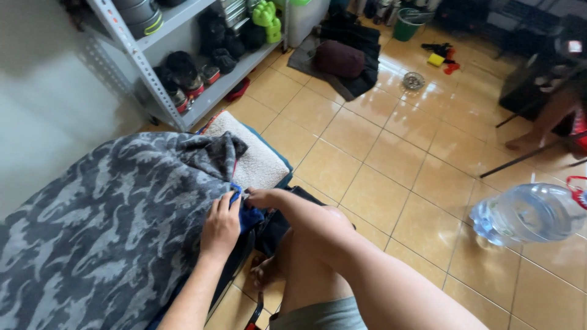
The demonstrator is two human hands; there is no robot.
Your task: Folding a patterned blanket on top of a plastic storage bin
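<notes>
A grey blanket with a dinosaur pattern (110, 220) lies bunched across the left half of the head view. My left hand (221, 226) rests on its right edge, fingers curled over a blue piece of cloth (246, 215). My right hand (264, 197) reaches across from the right and pinches the same blue cloth at the blanket's edge. Both hands meet there, touching. My bare knee (312, 244) is bent just below the right forearm. A dark bag or cloth (275, 229) lies under the hands.
A cream fleece mat (257, 160) lies beyond the blanket. A metal shelf (183, 73) holds shoes and pots at upper left. A large clear water bottle (526, 214) lies on the tiled floor at right. Another person's foot (526, 142) shows at far right.
</notes>
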